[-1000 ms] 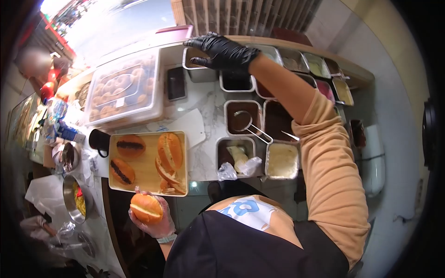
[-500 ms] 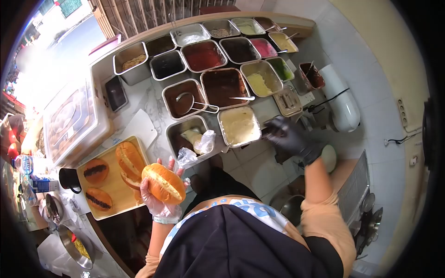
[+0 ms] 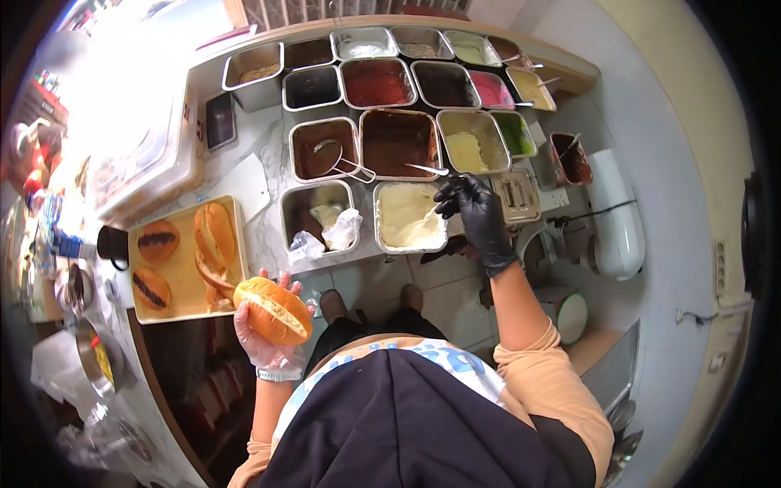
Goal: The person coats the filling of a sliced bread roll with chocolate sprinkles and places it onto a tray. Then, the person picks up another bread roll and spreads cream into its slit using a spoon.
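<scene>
My left hand, in a clear plastic glove, holds a split bun with its pale cut side showing. My right hand, in a black glove, is at the right edge of a metal tub of cream, its fingers bent together. Something thin and pale runs from the cream toward those fingers, but what they grip is too small to make out. Left of the cream stands a tub with crumpled piping bags. A tray beyond my left hand holds several buns, two with dark filling.
Behind the cream stand several metal tubs, among them a brown one with a ladle, a red one and a yellow one. A black cup is left of the tray. A white machine stands at the right.
My right hand went from the far-left tub to the right side of the counter, then to the cream's edge. My left hand raised the bun and turned it; the view shifted.
</scene>
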`<state>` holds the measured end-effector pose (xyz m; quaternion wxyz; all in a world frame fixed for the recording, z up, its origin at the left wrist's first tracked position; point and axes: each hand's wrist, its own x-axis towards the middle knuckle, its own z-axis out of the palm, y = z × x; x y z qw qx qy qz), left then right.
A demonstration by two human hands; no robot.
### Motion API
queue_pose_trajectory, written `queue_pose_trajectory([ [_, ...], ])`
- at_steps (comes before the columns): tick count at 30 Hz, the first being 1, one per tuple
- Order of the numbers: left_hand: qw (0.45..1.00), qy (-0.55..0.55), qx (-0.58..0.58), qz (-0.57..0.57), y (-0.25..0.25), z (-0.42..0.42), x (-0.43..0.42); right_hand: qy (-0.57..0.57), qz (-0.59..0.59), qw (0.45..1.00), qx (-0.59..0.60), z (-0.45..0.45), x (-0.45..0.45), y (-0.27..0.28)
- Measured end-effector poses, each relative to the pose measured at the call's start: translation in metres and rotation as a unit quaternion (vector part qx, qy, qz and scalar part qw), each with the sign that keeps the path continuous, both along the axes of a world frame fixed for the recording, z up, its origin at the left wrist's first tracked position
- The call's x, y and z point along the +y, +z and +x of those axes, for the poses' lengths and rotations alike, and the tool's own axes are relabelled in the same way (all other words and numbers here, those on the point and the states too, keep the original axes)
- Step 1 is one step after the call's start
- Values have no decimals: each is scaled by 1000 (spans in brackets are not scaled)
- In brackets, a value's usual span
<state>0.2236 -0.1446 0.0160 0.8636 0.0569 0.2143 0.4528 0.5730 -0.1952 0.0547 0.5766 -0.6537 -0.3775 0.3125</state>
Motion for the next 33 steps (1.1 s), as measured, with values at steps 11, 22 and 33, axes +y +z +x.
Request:
queue_pose_trajectory([
  [11,996,68,-48,-22,-1,112,-91,370,126,858,-334,53,-36,37],
  [22,997,59,-41,14,16,147,-100,325,199,841,-384,43,-16,26],
  [33,997,16,-69,-7,23,144,-89,393,190,817,-377,39,-4,36],
])
